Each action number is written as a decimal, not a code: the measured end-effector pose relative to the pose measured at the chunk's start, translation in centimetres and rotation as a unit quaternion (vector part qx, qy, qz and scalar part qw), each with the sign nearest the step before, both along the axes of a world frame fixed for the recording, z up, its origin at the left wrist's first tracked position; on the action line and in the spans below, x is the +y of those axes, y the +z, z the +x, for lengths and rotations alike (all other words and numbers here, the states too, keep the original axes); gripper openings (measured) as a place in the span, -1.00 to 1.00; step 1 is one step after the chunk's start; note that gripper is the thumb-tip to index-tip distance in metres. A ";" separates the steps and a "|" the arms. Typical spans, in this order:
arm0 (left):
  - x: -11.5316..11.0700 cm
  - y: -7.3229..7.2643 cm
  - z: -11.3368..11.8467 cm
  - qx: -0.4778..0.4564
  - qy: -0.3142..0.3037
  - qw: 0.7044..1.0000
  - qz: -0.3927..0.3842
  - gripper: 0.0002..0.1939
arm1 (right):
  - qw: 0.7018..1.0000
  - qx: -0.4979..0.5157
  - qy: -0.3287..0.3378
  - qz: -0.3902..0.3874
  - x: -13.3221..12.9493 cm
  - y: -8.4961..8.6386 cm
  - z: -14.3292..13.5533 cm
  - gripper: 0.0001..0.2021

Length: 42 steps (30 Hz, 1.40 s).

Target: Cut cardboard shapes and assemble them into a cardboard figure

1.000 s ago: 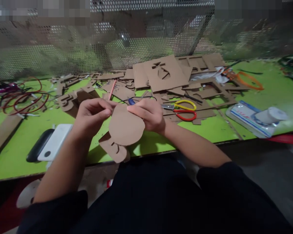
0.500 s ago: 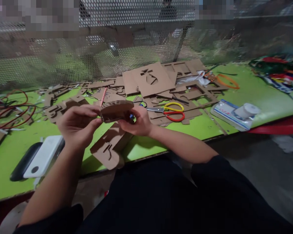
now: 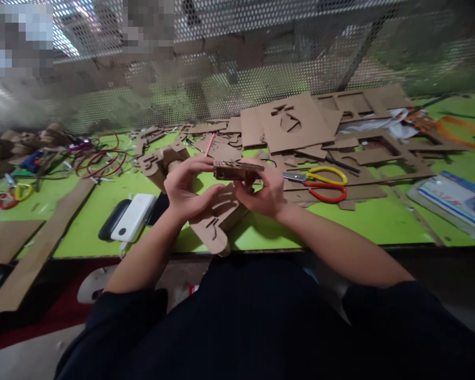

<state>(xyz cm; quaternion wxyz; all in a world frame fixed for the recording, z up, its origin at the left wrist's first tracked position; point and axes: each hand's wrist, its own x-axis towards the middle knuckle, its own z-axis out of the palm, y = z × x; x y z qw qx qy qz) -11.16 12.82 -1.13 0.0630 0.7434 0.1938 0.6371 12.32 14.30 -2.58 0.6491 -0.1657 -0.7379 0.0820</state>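
Note:
A small layered cardboard piece is held up over the green table, its corrugated edge facing me. My right hand grips its right end between thumb and fingers. At its left end is my left hand, with the fingertips at the piece's upper edge and the thumb apart, below it. Under both hands a larger cardboard part with curved slots lies near the table's front edge. To the right of my right hand are scissors with yellow and red handles.
Cut cardboard sheets and scraps lie toward the perforated metal screen. A white power bank is on the left, with red cables behind. A plastic packet lies at right.
The view has swung left, so the table things appear farther right. The cardboard piece has turned to show a flatter, narrower side. My left thumb has come off the piece.

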 end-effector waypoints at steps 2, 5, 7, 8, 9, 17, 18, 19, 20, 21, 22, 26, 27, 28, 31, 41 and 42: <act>0.1 -0.1 -0.1 0.005 0.008 1.000 0.006 -0.48 | 1.000 0.002 -0.010 0.003 -0.1 -0.1 -0.1 -0.66; 0.2 -0.2 0.0 0.013 0.018 1.000 0.015 -0.48 | 1.000 0.002 -0.019 0.010 -0.4 0.0 -0.3 -0.65; 0.2 -0.2 0.0 0.006 0.025 0.999 0.036 -0.44 | 1.000 0.002 -0.023 0.017 -0.6 0.1 -0.3 -0.64; 0.3 -0.3 0.1 0.000 0.029 0.998 0.048 -0.42 | 1.000 0.003 -0.024 0.020 -0.7 0.2 -0.3 -0.65; 0.3 -0.3 0.1 -0.003 0.032 0.998 0.059 -0.39 | 0.999 0.004 -0.025 0.023 -0.8 0.3 -0.3 -0.66; 0.1 -0.7 -0.6 -0.005 0.044 0.997 0.064 -0.45 | 0.995 0.072 0.061 -0.020 -0.7 -1.4 -1.2 -0.34; 0.1 -0.6 -0.6 -0.007 0.050 0.996 0.068 -0.46 | 0.993 0.083 0.075 -0.034 -0.7 -1.7 -1.4 -0.34; 0.0 -0.5 -0.6 -0.006 0.055 0.996 0.074 -0.46 | 0.991 0.092 0.081 -0.048 -0.8 -1.9 -1.5 -0.38; 0.0 -0.4 -0.6 -0.002 0.059 0.995 0.084 -0.45 | 0.990 0.096 0.079 -0.060 -0.8 -2.1 -1.6 -0.42; 0.0 -0.3 -0.7 0.005 0.061 0.994 0.093 -0.43 | 0.990 0.097 0.073 -0.069 -0.9 -2.2 -1.6 -0.47; 0.0 -0.2 -0.7 0.013 0.062 0.993 0.102 -0.41 | 0.990 0.096 0.064 -0.075 -1.0 -2.1 -1.6 -0.51; 0.2 0.2 -1.0 0.032 0.063 0.988 0.140 -0.37 | 0.992 0.096 0.062 -0.052 -0.8 -1.7 -1.3 -0.56; 0.3 0.2 -1.0 0.035 0.062 0.986 0.150 -0.36 | 0.992 0.097 0.068 -0.040 -0.8 -1.6 -1.2 -0.56; 0.3 0.3 -1.1 0.037 0.063 0.984 0.160 -0.35 | 0.992 0.099 0.074 -0.029 -0.7 -1.4 -1.2 -0.55; 0.4 0.3 -1.1 0.042 0.071 0.981 0.177 -0.37 | 0.990 0.101 0.094 -0.014 -0.5 -1.2 -1.2 -0.54; -0.1 0.5 -1.6 0.062 0.087 0.981 0.162 -0.40 | 0.995 0.077 0.057 0.030 -0.4 -0.7 -0.9 -0.52; 0.0 0.5 -1.6 0.059 0.087 0.980 0.166 -0.40 | 0.995 0.073 0.048 0.036 -0.4 -0.6 -0.9 -0.53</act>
